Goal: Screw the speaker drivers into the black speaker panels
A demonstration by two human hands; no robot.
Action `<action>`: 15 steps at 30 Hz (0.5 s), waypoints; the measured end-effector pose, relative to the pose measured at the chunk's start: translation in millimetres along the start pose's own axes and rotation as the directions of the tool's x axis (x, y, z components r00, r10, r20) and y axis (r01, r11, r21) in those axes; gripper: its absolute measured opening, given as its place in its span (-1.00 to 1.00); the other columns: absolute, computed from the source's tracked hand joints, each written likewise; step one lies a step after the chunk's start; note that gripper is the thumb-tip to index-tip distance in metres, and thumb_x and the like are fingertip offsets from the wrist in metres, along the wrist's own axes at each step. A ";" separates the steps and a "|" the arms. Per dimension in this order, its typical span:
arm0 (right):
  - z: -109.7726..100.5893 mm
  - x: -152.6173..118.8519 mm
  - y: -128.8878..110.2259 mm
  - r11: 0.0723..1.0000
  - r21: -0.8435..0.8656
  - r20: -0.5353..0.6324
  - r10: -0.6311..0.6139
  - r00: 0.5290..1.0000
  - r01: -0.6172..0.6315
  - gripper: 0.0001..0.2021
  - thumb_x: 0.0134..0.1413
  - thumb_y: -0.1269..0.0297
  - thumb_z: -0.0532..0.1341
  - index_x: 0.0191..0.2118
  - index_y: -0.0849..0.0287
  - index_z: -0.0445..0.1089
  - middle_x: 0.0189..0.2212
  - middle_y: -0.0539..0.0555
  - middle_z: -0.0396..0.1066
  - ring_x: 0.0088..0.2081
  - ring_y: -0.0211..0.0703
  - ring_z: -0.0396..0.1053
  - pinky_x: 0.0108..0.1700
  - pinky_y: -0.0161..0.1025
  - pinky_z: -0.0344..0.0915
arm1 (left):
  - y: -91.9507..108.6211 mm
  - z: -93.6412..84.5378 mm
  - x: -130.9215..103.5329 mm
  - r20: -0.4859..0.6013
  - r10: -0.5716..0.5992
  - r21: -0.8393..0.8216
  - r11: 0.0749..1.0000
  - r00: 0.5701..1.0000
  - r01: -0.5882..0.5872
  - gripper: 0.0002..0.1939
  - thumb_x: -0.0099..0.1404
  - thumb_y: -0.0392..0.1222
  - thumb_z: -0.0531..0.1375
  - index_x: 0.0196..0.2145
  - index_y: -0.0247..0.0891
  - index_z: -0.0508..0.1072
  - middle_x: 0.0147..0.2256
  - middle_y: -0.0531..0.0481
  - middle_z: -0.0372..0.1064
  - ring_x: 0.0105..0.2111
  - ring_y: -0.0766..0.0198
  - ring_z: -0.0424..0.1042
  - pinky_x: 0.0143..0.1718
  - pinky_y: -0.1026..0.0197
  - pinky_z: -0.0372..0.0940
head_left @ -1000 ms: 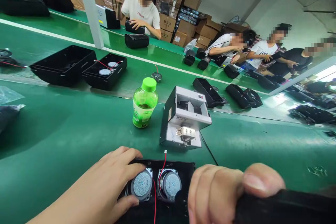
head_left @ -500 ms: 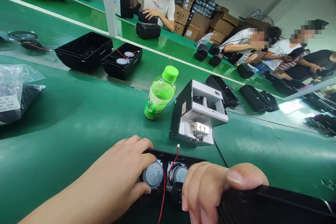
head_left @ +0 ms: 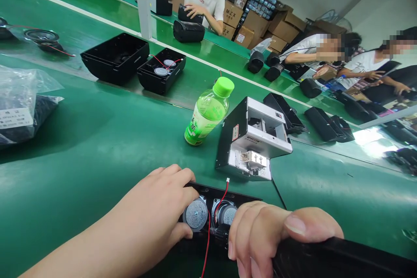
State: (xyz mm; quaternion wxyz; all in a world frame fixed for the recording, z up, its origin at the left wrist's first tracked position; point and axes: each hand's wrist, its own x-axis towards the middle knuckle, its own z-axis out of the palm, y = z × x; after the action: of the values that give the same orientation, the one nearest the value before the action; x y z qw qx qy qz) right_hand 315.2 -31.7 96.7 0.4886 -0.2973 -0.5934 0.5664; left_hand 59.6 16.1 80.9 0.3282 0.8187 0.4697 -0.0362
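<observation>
I have the right hand (head_left: pixel 270 230) wrapped around the black power tool (head_left: pixel 342 258), its long axis pointing left toward the left speaker (head_left: pixel 195 214), which the left hand's (head_left: pixel 159 208) half-curled fingers hold on the black panel (head_left: pixel 213 192).

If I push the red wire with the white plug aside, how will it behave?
Probably floppy: the red wire is thin and curved. Likely light, since the white plug at its end is small. It may catch if pulled far, as its lower end seems to reach the speaker nearer the right hand.
</observation>
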 end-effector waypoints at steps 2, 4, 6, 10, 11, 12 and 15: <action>0.2 0.3 2.3 0.999 -0.001 0.050 -0.048 0.998 0.048 -0.69 0.80 -0.01 0.29 -0.08 -0.18 0.73 -0.46 -0.07 0.74 -0.53 -0.02 0.71 -0.30 -0.01 0.80 | 0.7 -0.3 -0.2 -0.007 0.011 0.007 1.000 1.000 -0.011 -0.57 0.32 -0.17 0.74 0.10 0.03 0.87 0.27 -0.06 0.68 0.30 -0.26 0.62 0.45 -0.44 0.54; 3.4 2.5 4.0 0.990 -0.054 0.134 -0.120 0.984 0.128 -0.75 0.83 0.07 0.25 0.06 -0.25 0.72 -0.41 -0.08 0.80 -0.49 -0.01 0.78 -0.25 0.01 0.84 | 0.7 0.5 -0.3 -0.006 0.013 0.013 1.000 1.000 -0.013 -0.57 0.32 -0.19 0.74 0.10 0.01 0.87 0.29 -0.07 0.68 0.30 -0.26 0.62 0.46 -0.44 0.54; 7.2 2.7 6.2 0.969 -0.119 0.174 -0.196 0.965 0.218 -0.68 0.87 0.17 0.17 0.28 -0.31 0.69 -0.36 -0.06 0.84 -0.46 -0.01 0.81 -0.23 -0.01 0.86 | -0.3 2.6 -0.4 -0.004 0.010 0.009 1.000 1.000 -0.010 -0.59 0.33 -0.21 0.72 0.10 -0.01 0.86 0.30 -0.06 0.68 0.31 -0.23 0.61 0.47 -0.43 0.53; 8.7 -3.5 12.9 0.946 -0.158 0.161 -0.259 0.952 0.284 -0.54 0.88 0.21 0.13 0.59 -0.34 0.54 -0.26 0.01 0.89 -0.42 -0.01 0.84 -0.22 -0.02 0.84 | -3.0 7.3 -1.8 -0.021 0.009 0.001 1.000 1.000 -0.009 -0.58 0.36 -0.23 0.69 0.13 0.01 0.85 0.34 -0.05 0.66 0.34 -0.22 0.58 0.50 -0.43 0.51; 7.7 -5.0 14.8 0.950 -0.139 0.145 -0.259 0.955 0.279 -0.57 0.88 0.18 0.15 0.56 -0.34 0.57 -0.26 0.01 0.89 -0.40 0.00 0.84 -0.21 -0.01 0.84 | -3.3 7.9 -2.5 -0.021 0.007 0.000 1.000 1.000 -0.007 -0.57 0.36 -0.24 0.68 0.14 0.01 0.85 0.35 -0.06 0.66 0.35 -0.22 0.58 0.50 -0.43 0.51; 6.5 -6.0 16.8 0.959 -0.120 0.153 -0.236 0.960 0.255 -0.61 0.87 0.17 0.17 0.48 -0.30 0.65 -0.27 0.01 0.88 -0.38 0.02 0.85 -0.18 0.02 0.84 | -3.3 8.0 -3.3 -0.022 0.007 -0.003 1.000 1.000 -0.007 -0.57 0.36 -0.25 0.67 0.14 0.01 0.84 0.36 -0.06 0.65 0.35 -0.22 0.58 0.50 -0.43 0.52; 5.1 -9.5 24.6 0.972 -0.102 0.249 -0.180 0.952 0.210 -0.67 0.86 0.16 0.20 0.18 -0.13 0.79 -0.31 0.06 0.84 -0.32 0.07 0.87 -0.12 0.05 0.84 | -1.4 6.5 -5.5 -0.021 -0.001 -0.005 1.000 1.000 0.001 -0.57 0.36 -0.28 0.65 0.14 0.01 0.84 0.38 -0.07 0.64 0.37 -0.22 0.58 0.52 -0.40 0.51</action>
State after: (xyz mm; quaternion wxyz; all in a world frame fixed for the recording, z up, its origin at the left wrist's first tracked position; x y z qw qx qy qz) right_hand 308.8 -37.8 71.3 0.4473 -0.1976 -0.7092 0.5078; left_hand 57.1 8.7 77.1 0.3254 0.8180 0.4737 -0.0264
